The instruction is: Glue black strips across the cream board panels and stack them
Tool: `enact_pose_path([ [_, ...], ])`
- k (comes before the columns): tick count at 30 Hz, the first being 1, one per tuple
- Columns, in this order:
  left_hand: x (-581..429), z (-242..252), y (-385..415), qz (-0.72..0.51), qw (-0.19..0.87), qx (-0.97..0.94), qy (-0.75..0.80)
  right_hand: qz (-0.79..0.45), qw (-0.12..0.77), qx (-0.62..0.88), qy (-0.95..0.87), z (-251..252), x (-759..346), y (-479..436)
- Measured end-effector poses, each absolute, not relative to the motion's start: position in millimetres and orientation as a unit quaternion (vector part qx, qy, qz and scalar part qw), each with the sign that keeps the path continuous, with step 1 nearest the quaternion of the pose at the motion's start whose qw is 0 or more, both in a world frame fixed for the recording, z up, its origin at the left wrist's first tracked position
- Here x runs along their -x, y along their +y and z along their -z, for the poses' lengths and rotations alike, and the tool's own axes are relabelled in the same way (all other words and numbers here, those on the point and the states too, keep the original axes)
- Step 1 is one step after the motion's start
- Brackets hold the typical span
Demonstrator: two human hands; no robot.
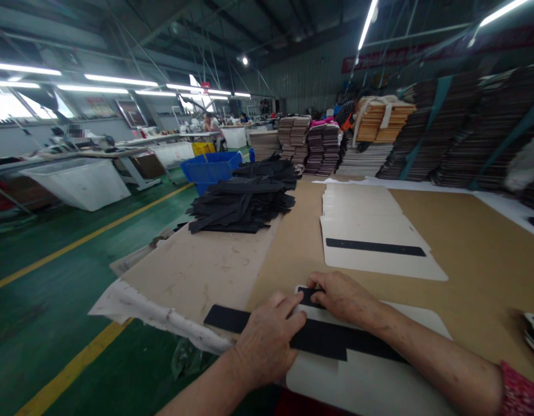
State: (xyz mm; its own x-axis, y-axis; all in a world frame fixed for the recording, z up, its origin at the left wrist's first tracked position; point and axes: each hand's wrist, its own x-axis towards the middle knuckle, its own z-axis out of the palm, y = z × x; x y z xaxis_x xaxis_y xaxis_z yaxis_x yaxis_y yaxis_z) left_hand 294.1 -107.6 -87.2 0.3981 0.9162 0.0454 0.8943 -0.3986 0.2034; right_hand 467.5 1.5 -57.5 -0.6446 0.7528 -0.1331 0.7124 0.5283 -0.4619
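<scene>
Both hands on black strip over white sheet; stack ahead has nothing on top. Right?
No: head view shows a second strip lying on the stack. The left hand and right hand do rest on the black strip over the white sheet.

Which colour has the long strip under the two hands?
The strip is black; the head view shows it best.

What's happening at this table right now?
A person has both hands on a black strip that lies across a white card at the near edge of a brown table. The left hand lies flat on it, and the right hand presses its fingertips near the card's far edge. Farther along sits a stack of white cards topped by a second strip, with a pile of black strips to the left.
</scene>
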Motion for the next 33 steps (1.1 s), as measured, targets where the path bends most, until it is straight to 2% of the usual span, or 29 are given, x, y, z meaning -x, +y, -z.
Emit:
enact_pose_path([
  [4,-293,87,-106,-0.083,0.076,-0.833,0.541,-0.294,0.037,0.418,-0.859,48,-493,9],
  [9,-291,91,-104,-0.097,0.079,-0.834,0.537,-0.392,0.011,0.444,-0.805,41,-593,25],
  [15,-291,95,-102,-0.099,0.072,-0.835,0.537,-0.434,0.129,0.558,-0.695,68,-669,11],
  [22,-286,102,-101,-0.108,0.026,-0.847,0.521,-0.378,0.196,0.606,-0.672,84,-664,3],
  [33,-285,104,-98,-0.105,0.016,-0.848,0.519,-0.292,0.163,0.629,-0.701,94,-659,9],
])
